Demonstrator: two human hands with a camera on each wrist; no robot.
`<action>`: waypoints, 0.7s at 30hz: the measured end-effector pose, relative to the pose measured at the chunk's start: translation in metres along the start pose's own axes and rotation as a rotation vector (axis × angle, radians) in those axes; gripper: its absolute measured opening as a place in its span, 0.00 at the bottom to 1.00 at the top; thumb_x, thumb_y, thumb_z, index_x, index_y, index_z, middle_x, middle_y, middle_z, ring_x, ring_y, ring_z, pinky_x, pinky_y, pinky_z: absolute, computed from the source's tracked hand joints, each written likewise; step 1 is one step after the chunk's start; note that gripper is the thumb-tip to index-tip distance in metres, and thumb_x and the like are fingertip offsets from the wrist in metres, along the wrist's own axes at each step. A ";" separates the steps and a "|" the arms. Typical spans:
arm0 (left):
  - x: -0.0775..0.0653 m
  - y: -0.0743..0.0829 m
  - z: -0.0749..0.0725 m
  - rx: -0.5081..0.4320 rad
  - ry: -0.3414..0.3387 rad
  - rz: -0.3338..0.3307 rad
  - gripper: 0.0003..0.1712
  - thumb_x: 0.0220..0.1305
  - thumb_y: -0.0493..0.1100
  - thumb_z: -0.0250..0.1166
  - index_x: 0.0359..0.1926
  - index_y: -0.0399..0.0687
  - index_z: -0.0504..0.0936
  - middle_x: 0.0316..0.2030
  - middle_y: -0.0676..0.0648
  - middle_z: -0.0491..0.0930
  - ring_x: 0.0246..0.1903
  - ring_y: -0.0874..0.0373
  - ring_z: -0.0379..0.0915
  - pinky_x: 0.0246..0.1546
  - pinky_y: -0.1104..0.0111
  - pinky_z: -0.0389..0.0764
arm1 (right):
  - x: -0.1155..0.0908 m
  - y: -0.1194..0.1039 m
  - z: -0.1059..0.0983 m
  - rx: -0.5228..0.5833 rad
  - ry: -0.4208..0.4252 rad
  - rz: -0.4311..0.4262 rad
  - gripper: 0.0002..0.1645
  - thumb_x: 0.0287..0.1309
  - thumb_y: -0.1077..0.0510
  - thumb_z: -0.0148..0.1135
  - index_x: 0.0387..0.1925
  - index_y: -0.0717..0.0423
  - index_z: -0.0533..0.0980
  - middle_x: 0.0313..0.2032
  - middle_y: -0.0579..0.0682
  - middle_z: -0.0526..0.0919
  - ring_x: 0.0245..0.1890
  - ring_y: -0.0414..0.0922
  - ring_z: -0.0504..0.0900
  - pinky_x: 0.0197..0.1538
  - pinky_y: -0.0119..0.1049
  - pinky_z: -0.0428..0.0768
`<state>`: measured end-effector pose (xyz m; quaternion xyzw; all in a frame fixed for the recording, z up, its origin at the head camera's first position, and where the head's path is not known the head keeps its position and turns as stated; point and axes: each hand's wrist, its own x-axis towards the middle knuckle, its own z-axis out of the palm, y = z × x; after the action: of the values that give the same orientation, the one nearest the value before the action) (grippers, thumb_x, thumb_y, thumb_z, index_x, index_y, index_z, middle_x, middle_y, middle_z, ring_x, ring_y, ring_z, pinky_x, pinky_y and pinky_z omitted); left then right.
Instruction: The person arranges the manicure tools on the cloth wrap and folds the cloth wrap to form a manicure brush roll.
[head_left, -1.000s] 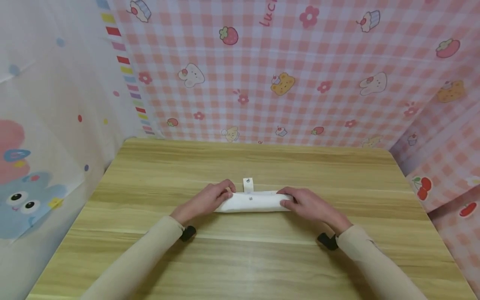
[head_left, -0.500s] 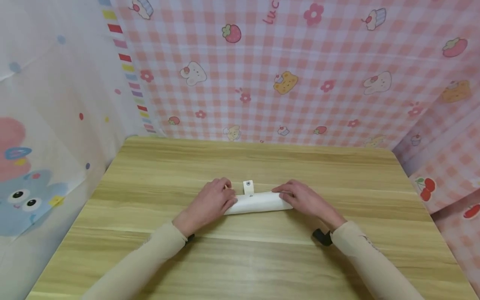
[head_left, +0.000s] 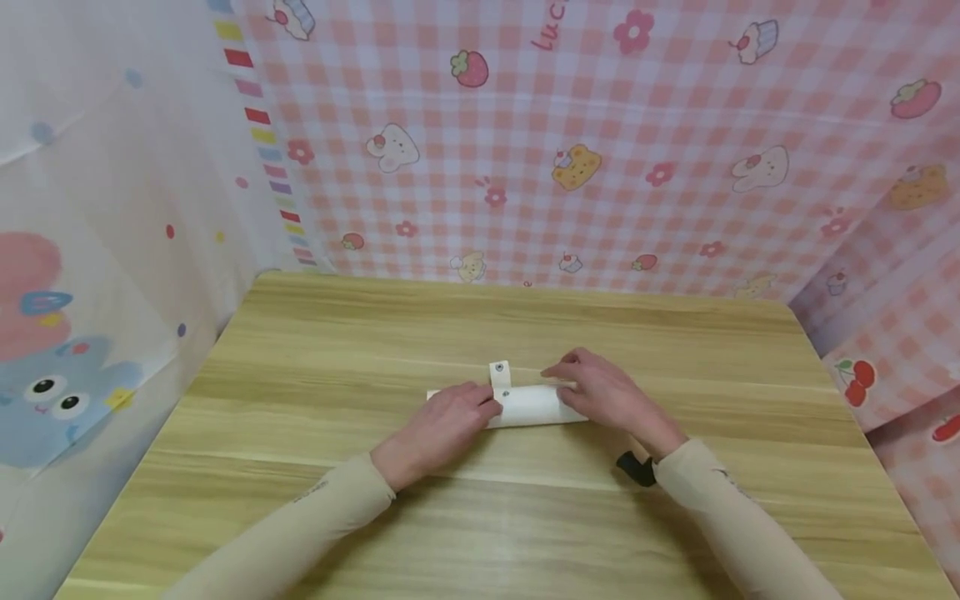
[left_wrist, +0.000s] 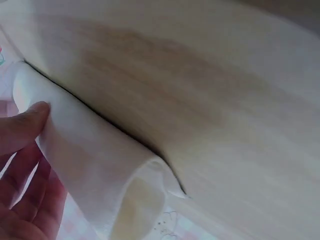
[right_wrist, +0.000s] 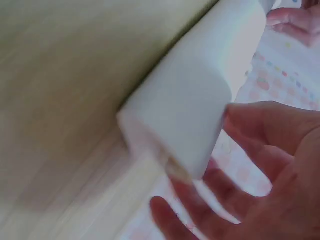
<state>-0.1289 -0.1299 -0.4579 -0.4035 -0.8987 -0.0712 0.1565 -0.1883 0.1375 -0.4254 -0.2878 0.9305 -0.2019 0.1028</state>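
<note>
A white rolled-up cloth piece (head_left: 531,406) lies crosswise on the wooden table. A short strap (head_left: 498,373) with a metal snap stands out from its far side, and another snap shows on the roll near the strap's base. My left hand (head_left: 450,423) holds the roll left of the strap; in the left wrist view its thumb (left_wrist: 36,117) lies on the cloth and the other fingers are behind it. My right hand (head_left: 603,396) is at the right end, thumb touching the roll and fingers loosely spread, as the right wrist view shows. Both wrist views show a hollow end.
The wooden table (head_left: 480,517) reaches to a pink checked cloth wall (head_left: 525,108) at the back. A white patterned sheet (head_left: 97,208) hangs at the left. A black wrist device (head_left: 636,468) is on the right wrist.
My left hand has slid right along the roll, uncovering its left end. The right hand's fingers have lifted and spread from the roll. The snap on the roll has turned slightly.
</note>
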 end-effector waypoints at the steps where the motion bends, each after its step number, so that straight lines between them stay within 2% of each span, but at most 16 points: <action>1: 0.001 0.000 0.000 0.007 -0.006 -0.008 0.10 0.61 0.29 0.70 0.42 0.46 0.86 0.40 0.49 0.82 0.35 0.55 0.77 0.37 0.65 0.82 | 0.003 -0.004 0.001 -0.005 0.010 -0.019 0.20 0.70 0.59 0.62 0.61 0.54 0.82 0.56 0.58 0.80 0.52 0.54 0.80 0.53 0.53 0.80; 5: 0.002 0.001 0.000 0.006 -0.039 -0.051 0.11 0.60 0.29 0.71 0.42 0.46 0.86 0.41 0.49 0.82 0.35 0.55 0.77 0.34 0.64 0.83 | 0.018 -0.016 0.006 0.051 0.016 -0.052 0.24 0.70 0.59 0.62 0.65 0.57 0.78 0.62 0.59 0.80 0.61 0.58 0.78 0.62 0.57 0.76; 10: 0.002 0.002 0.002 0.010 -0.056 -0.072 0.12 0.61 0.29 0.70 0.44 0.46 0.86 0.42 0.49 0.82 0.37 0.55 0.79 0.34 0.64 0.84 | 0.041 -0.021 0.015 0.207 -0.011 -0.058 0.26 0.74 0.61 0.58 0.70 0.60 0.73 0.63 0.59 0.80 0.63 0.57 0.79 0.65 0.53 0.76; 12: 0.002 0.003 0.002 0.021 -0.055 -0.069 0.12 0.62 0.29 0.70 0.44 0.46 0.86 0.42 0.49 0.81 0.37 0.55 0.79 0.34 0.65 0.84 | 0.047 -0.021 0.017 0.253 -0.016 -0.069 0.24 0.74 0.62 0.57 0.68 0.60 0.74 0.61 0.59 0.82 0.60 0.55 0.82 0.62 0.51 0.78; 15: 0.002 0.004 0.003 0.038 -0.052 -0.061 0.11 0.62 0.29 0.70 0.43 0.47 0.85 0.41 0.49 0.80 0.36 0.55 0.78 0.32 0.65 0.84 | 0.052 -0.019 0.019 0.299 -0.010 -0.071 0.19 0.73 0.62 0.59 0.62 0.58 0.80 0.54 0.55 0.86 0.52 0.49 0.84 0.56 0.47 0.81; 18: 0.003 0.004 0.003 0.041 -0.051 -0.058 0.11 0.62 0.30 0.69 0.43 0.47 0.84 0.39 0.48 0.79 0.35 0.54 0.77 0.31 0.65 0.83 | 0.050 -0.018 0.019 0.335 -0.008 -0.064 0.13 0.71 0.62 0.63 0.53 0.55 0.85 0.47 0.50 0.89 0.43 0.43 0.83 0.49 0.42 0.81; 21: 0.002 0.002 0.003 0.032 -0.050 -0.068 0.11 0.61 0.30 0.70 0.43 0.47 0.83 0.39 0.48 0.78 0.35 0.54 0.77 0.30 0.65 0.83 | 0.046 -0.018 0.021 0.347 -0.012 -0.076 0.10 0.69 0.62 0.66 0.48 0.53 0.86 0.43 0.47 0.89 0.40 0.41 0.83 0.46 0.39 0.81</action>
<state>-0.1294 -0.1260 -0.4599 -0.3717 -0.9166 -0.0523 0.1379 -0.2104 0.0904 -0.4394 -0.3020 0.8695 -0.3615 0.1489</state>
